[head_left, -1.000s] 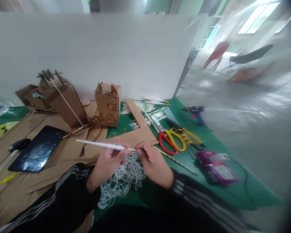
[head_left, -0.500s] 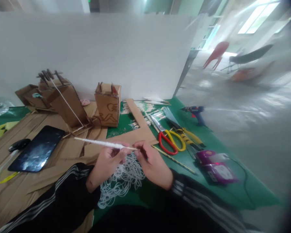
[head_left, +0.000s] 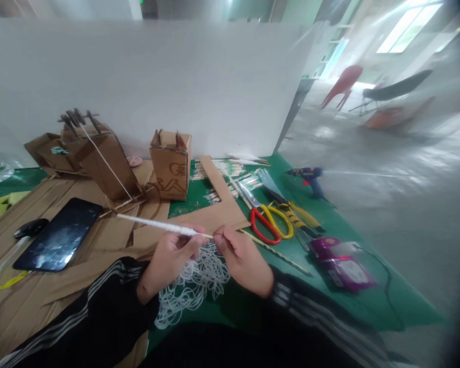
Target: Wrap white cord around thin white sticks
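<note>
A thin wooden stick point(head_left: 157, 224) wound with white string is held level in front of me, its bare left tip over the cardboard. My left hand point(head_left: 174, 254) pinches the wound part near its right end. At the bare right end, the fingertips of my right hand point(head_left: 243, 258) are closed on the stick. Below and between my hands lies a loose tangled heap of white string point(head_left: 193, 291) on the green table.
Left are a black phone point(head_left: 59, 235), a mouse point(head_left: 30, 229) and cardboard structures point(head_left: 107, 163); a cardboard box point(head_left: 169, 171) stands behind. Scissors point(head_left: 266, 225), pliers point(head_left: 306, 217), a purple package point(head_left: 343, 266) and a glue gun point(head_left: 310, 179) lie right.
The fingers of my right hand have closed more tightly together around the stick's right end. My left hand and the stick have hardly moved.
</note>
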`<state>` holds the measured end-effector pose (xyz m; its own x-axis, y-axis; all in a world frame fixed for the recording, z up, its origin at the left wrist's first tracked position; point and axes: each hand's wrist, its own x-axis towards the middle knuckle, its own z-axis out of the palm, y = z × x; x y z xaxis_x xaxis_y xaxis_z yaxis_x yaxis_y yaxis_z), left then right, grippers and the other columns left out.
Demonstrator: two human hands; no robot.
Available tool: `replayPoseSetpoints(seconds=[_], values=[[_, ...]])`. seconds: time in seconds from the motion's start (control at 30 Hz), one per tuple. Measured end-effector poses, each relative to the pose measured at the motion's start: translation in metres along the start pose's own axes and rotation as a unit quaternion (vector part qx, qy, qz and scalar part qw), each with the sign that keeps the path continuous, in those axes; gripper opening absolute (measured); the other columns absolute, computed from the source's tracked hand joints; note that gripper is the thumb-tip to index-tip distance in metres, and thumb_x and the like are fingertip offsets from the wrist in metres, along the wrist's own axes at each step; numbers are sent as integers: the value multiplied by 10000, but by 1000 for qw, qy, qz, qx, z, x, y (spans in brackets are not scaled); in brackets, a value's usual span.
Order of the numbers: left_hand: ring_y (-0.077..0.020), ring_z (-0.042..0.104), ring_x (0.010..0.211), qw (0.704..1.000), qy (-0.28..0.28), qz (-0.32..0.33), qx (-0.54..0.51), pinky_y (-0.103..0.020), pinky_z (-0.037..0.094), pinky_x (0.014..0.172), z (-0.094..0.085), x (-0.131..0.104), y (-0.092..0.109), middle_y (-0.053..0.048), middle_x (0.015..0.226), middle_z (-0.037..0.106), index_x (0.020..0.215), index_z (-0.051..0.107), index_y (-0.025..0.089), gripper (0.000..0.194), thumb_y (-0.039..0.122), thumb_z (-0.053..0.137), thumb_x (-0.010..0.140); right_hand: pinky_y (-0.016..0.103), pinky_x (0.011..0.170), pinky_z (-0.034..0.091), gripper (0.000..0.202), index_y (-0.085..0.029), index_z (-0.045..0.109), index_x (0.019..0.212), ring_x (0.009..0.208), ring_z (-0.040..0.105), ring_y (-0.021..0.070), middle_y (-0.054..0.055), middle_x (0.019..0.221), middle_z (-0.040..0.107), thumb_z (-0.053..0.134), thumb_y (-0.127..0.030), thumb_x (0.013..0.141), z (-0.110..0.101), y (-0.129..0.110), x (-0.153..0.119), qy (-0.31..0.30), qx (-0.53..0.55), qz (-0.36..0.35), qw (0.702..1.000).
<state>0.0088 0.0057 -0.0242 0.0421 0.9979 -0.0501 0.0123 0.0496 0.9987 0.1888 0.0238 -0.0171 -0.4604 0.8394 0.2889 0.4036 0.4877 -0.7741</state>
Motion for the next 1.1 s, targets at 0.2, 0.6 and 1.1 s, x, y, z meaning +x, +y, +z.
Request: replayPoseSetpoints(seconds=[0.2, 0.6, 1.1], values=[[-99, 506, 517, 1000, 2, 4, -3, -203, 423, 494, 0, 0, -1, 11, 598, 598, 967, 641, 144, 288, 384, 645, 807, 270, 652, 436, 92, -191, 521, 959, 720, 574, 157, 38, 829, 614, 449, -248, 950, 1, 0, 0, 21, 9, 2, 1000], [-90, 525, 528, 1000, 1, 3, 1, -196, 438, 506, -1, 0, -1, -14, 678, 656, 972, 637, 142, 298, 390, 645, 808, 257, 608, 408, 163, -194, 517, 844, 642, 534, 140, 7, 721, 580, 411, -231, 962, 1, -1, 0, 4, -7, 13, 1000], [-95, 514, 511, 1000, 5, 1, 6, -192, 417, 486, -1, 1, -4, 25, 574, 579, 959, 635, 154, 288, 398, 648, 805, 273, 642, 424, 99, -192, 514, 959, 704, 563, 154, 31, 820, 612, 444, -262, 954, 2, -1, 0, 7, 9, 17, 1000]])
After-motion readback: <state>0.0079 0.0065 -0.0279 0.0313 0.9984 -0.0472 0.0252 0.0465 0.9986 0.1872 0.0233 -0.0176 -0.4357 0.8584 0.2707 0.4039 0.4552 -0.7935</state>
